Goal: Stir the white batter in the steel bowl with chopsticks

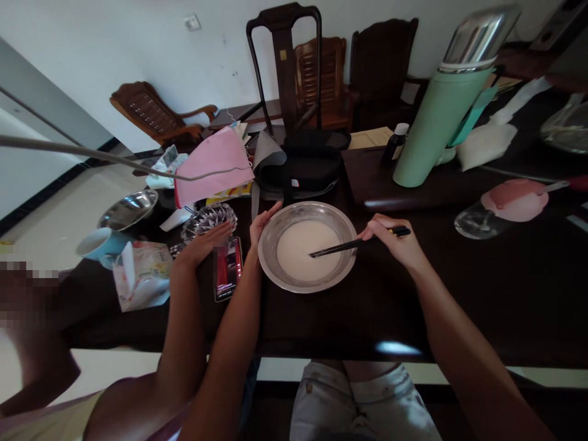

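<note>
- A stainless-steel bowl (pixel 269 248) is set upright on the dark desk (pixel 358 324), and a whitish liquid (pixel 298 260) is held in it.
- The left side of the bowl is touched by the left hand (pixel 261 225), its fingers laid along the rim; whether this grip is clamped there or merely rested cannot be told.
- At the right of the bowl, black chopsticks (pixel 337 247) are held in the right hand (pixel 395 244); its grip is closed around their upper part, and their lower ends are dipped into the liquid.
- To the left of the bowl, a lit smartphone (pixel 228 272) is laid, with another person's hand (pixel 206 243) placed near its far end.
- Farther left of the bowl, a printed packet (pixel 144 275) and a light-blue mug (pixel 101 243) are seen.
- Behind the bowl, a black bag (pixel 312 162) is laid.
- Behind and to the right of the bowl, a green vacuum flask (pixel 427 122) is stood near a white-capped dark bottle (pixel 394 147).
</note>
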`<action>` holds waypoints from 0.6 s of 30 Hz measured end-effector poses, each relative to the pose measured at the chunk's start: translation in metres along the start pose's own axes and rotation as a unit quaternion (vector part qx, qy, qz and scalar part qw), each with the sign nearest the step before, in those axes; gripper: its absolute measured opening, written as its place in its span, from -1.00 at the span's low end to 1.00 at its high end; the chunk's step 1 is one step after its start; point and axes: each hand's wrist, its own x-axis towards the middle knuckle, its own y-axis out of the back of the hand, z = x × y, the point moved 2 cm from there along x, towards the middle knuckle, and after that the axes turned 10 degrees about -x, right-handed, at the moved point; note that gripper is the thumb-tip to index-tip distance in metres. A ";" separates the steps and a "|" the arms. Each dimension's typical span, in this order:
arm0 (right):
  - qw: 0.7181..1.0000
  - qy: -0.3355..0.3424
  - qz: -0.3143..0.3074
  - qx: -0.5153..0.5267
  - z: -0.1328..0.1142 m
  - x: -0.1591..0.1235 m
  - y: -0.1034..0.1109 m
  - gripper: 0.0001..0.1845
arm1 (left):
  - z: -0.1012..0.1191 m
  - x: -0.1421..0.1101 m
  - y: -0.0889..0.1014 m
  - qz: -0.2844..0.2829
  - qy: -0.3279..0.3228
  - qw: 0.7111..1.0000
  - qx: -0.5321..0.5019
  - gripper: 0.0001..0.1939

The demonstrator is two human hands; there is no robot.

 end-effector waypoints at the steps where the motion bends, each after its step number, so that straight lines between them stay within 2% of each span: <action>1: 1.000 0.005 -0.017 0.003 -0.001 0.000 -0.001 -0.64 | 0.000 0.000 0.000 -0.001 0.001 1.000 0.000 -0.38; 3: 0.998 0.030 -0.057 -0.008 -0.002 0.000 -0.005 -0.69 | 0.000 0.001 0.001 -0.002 0.000 1.000 -0.001 -0.38; 5: 0.996 0.048 -0.065 -0.025 -0.003 0.000 -0.006 -0.76 | 0.000 0.001 0.002 -0.002 -0.001 1.000 -0.002 -0.38; 8: 1.000 0.023 -0.006 -0.017 -0.001 0.000 -0.001 -0.71 | 0.000 0.002 0.002 0.002 0.002 1.000 -0.004 -0.39; 10: 1.000 0.004 0.006 0.002 0.000 0.000 0.000 -0.64 | 0.000 0.002 0.002 0.006 0.004 1.000 -0.008 -0.39; 12: 0.999 0.012 -0.028 0.007 -0.001 -0.001 -0.002 -0.64 | 0.000 0.002 0.001 0.009 0.002 1.000 -0.013 -0.39; 15: 0.996 0.050 -0.068 -0.018 -0.002 -0.001 -0.006 -0.74 | 0.000 0.001 0.000 0.012 -0.003 1.000 -0.016 -0.40; 18: 0.999 0.035 -0.014 -0.021 0.001 0.000 -0.002 -0.73 | 0.000 0.000 -0.001 0.014 -0.001 1.000 -0.021 -0.40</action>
